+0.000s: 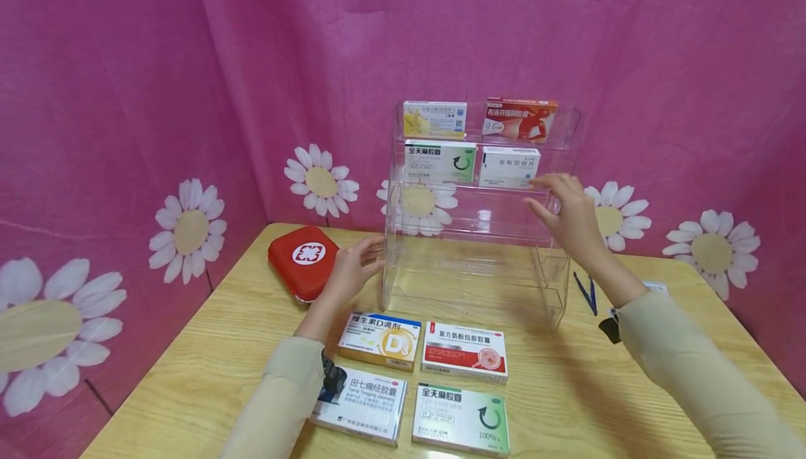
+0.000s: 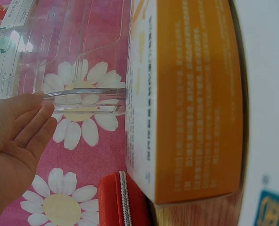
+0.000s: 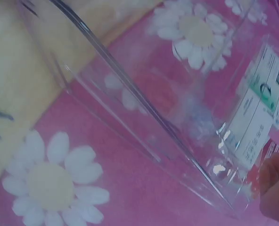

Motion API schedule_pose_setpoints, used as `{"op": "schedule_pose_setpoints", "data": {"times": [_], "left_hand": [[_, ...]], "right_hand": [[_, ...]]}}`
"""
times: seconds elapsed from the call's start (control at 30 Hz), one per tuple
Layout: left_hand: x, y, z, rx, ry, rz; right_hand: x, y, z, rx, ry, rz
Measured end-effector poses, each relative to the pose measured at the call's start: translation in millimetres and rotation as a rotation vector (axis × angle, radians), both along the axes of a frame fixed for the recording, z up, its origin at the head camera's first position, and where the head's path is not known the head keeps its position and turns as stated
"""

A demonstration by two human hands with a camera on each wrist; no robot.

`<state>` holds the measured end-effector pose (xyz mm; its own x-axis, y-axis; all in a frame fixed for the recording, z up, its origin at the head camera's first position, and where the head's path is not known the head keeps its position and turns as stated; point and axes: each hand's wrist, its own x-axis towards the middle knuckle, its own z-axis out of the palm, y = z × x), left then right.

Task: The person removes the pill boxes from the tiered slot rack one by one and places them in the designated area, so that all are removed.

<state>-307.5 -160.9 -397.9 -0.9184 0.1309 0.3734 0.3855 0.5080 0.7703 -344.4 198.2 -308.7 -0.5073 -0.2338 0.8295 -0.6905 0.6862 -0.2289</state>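
Observation:
A clear acrylic display rack with stepped shelves stands on the table. My left hand is at its left side panel, fingers extended along the edge. My right hand is raised by the second shelf, thumb and fingers apart, fingertips right at the lower right corner of a white medicine box. Left of that box sits a green-and-white capsule box. On the top shelf stand a yellow-and-white box and a red box. The lower shelves hold no boxes.
Before the rack lie a vitamin D box, a red-and-white box, a blue-and-white box and another green-and-white box. A red zippered case lies at left, blue tweezers at right.

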Motion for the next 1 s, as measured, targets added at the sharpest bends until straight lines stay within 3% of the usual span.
{"op": "schedule_pose_setpoints", "data": {"times": [0.17, 0.33, 0.83, 1.0], "left_hand": [[-0.2, 0.0, 0.5, -0.002, 0.013, 0.002], [-1.1, 0.1, -0.1, -0.003, -0.003, 0.007], [3.1, 2.4, -1.1, -0.009, -0.006, 0.013], [3.3, 1.1, 0.1, -0.010, -0.018, 0.023]], "right_hand": [[-22.9, -1.1, 21.5, 0.022, 0.015, -0.038], [-37.4, -1.1, 33.0, 0.068, -0.047, -0.087], [-57.2, -4.1, 37.3, 0.173, -0.235, -0.174], [-59.1, -6.7, 36.1, 0.169, -0.247, -0.173]]}}
